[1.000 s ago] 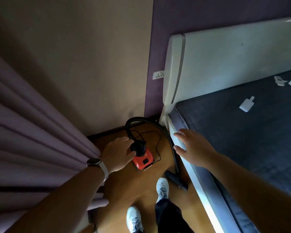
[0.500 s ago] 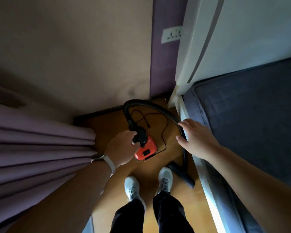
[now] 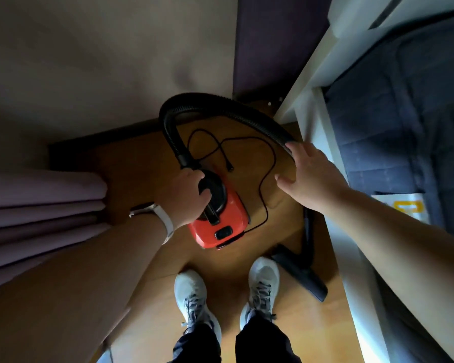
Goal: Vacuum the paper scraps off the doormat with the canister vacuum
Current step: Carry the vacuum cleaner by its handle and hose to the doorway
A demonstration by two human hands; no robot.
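Red canister vacuum [image 3: 220,226], one, left hand [image 3: 186,195] gripping it, right hand [image 3: 309,176] splayed beside one hose [image 3: 220,100]

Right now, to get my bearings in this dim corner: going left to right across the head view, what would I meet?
Curtain → left hand → red canister vacuum → right hand → dark mattress.
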